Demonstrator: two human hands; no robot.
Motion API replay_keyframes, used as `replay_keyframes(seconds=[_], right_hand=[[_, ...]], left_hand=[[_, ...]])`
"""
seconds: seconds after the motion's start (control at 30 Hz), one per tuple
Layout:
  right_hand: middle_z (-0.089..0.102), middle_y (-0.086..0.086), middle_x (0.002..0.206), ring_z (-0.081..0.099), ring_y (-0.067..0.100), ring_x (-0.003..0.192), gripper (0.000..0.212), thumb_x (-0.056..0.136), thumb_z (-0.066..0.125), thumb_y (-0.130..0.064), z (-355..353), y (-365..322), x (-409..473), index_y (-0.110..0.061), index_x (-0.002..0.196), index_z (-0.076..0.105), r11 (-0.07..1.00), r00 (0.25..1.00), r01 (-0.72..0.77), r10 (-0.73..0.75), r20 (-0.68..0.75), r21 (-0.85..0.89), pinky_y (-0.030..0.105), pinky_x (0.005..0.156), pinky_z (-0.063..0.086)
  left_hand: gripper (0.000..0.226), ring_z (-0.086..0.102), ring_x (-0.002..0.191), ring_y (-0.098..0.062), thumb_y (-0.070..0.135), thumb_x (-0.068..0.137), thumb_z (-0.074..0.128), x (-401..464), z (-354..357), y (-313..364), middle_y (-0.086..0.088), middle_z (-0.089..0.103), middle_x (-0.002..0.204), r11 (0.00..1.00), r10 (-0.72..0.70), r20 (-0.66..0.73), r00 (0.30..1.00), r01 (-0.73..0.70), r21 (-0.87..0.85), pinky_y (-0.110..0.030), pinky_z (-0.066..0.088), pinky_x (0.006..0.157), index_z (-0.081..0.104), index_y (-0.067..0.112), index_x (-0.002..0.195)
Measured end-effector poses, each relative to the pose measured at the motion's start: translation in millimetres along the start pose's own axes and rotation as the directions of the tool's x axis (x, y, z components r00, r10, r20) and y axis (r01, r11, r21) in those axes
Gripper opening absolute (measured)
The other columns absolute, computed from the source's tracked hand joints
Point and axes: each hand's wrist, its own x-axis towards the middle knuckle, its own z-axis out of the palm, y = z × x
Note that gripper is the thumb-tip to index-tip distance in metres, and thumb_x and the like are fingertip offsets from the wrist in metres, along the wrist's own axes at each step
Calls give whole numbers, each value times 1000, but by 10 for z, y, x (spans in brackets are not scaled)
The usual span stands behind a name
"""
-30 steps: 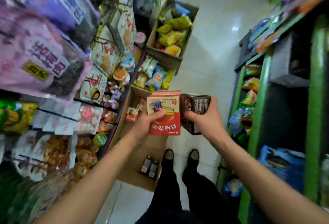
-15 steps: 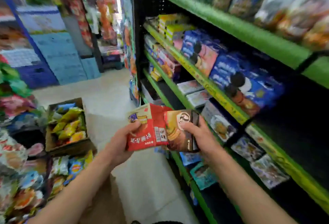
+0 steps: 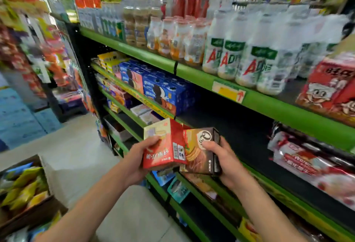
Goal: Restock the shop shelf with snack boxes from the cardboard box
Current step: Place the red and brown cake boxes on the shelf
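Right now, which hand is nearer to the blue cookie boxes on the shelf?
Left. The left hand, gripping the red snack box, sits below the blue cookie boxes. The right hand, holding the brown snack box, is farther along the shelf.

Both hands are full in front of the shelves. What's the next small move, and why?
Probably reach forward and set the brown box in the right hand onto the dark empty stretch of shelf right of the blue boxes. That gap lies directly behind the boxes, and the left hand grips the red box, so one must go down first.
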Motion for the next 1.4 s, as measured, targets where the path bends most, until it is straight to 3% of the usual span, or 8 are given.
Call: replay_keyframes(seconds=[0.1,0.37,0.63,0.83,1.0,1.1,1.23,1.4], right_hand=[[75,15,103,74,31,89,62,66,76,-26,-141,-125,-172,-15,122,53,999,998,44,-43,-38,9,37,64,60],[75,13,102,74,30,90,68,62,78,-31,-290,-178,-245,-15,123,51,995,986,95,-91,-140,19,38,67,60],[76,8,101,74,28,90,66,64,79,-35,-194,-73,27,-21,122,52,996,967,83,-72,-245,35,34,64,59],[76,9,99,74,27,90,56,70,77,-35,-117,-21,255,-18,119,55,997,936,68,-56,-349,22,37,70,58],[76,11,97,75,26,83,40,78,74,-31,-161,-79,377,-16,113,60,998,926,52,-38,-375,28,32,63,57],[76,13,99,75,26,82,52,73,76,-34,-236,-174,442,-13,117,61,997,903,76,-62,-426,16,31,61,57],[71,12,116,72,28,99,65,75,78,-34,-549,-332,595,-18,133,55,978,780,191,-203,-592,-83,41,84,58],[58,10,138,58,28,123,70,85,69,-44,-818,-376,696,-23,146,43,981,717,46,-163,-678,-187,44,108,43]], left_hand=[[100,57,121,-44,38,39,94,-20,242,22,-23,67,122,1000,0,48,999,-1,28,-65,40,104,57,7,127],[92,72,90,-32,41,38,96,208,416,71,-16,73,104,997,-38,161,986,26,76,-62,45,100,61,9,116],[93,73,87,-31,45,42,94,448,289,202,-13,75,102,994,-97,183,978,85,73,-49,58,81,58,12,121],[74,71,96,-32,44,63,82,681,205,220,-13,74,110,994,-99,184,978,89,60,-52,48,101,59,12,125],[61,74,89,-27,44,71,78,724,255,240,-10,75,106,996,-90,226,970,84,34,-36,60,66,59,16,121],[50,74,91,-25,44,79,74,746,318,247,-8,76,104,998,-63,219,974,62,10,-35,60,68,60,18,120],[49,74,92,-22,44,85,71,772,459,200,-5,76,103,998,9,183,983,-19,53,-37,58,70,51,26,126],[51,75,85,-19,43,85,71,807,574,201,-2,77,98,998,47,161,986,-53,35,-36,58,64,47,29,128]])
